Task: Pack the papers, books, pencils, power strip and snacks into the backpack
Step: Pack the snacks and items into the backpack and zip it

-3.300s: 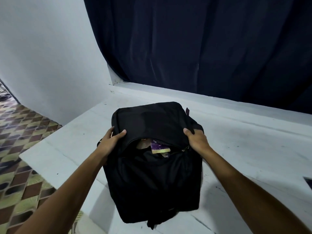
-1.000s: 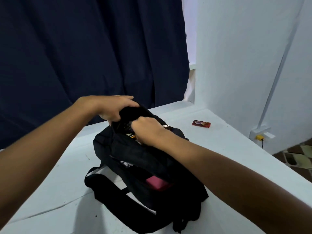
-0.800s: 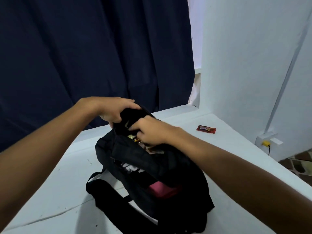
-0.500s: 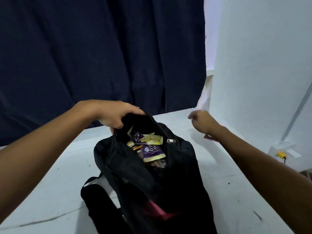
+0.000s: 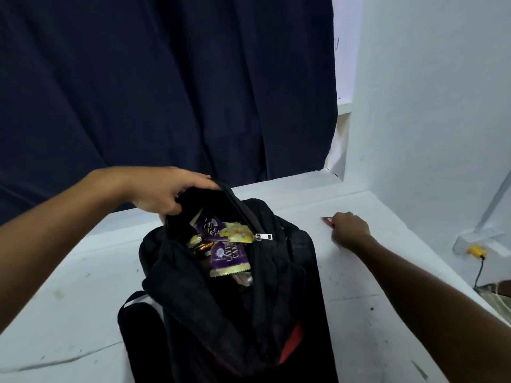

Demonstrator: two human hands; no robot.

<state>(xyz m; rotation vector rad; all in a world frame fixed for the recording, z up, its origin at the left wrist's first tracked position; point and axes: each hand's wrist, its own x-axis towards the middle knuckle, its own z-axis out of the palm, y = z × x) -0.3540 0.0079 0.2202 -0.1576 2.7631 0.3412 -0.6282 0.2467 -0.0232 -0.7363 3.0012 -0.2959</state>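
The left hand (image 5: 163, 193) grips the black fabric backpack (image 5: 235, 299) open by its top edge; the right hand (image 5: 349, 229) curls over what looks like a red snack wrapper (image 5: 327, 220) on the white surface (image 5: 387, 313).

White counter (image 5: 83, 313), its surface scuffed and marked with dark specks and a faint crack line near the front left. A black backpack (image 5: 221, 313) stands on it near the middle, one strap (image 5: 138, 322) resting on the surface to the left. To the right of the backpack, apart from it, a red snack wrapper (image 5: 327, 221) lies flat, mostly covered by the right hand (image 5: 349, 230), which rests on the counter.
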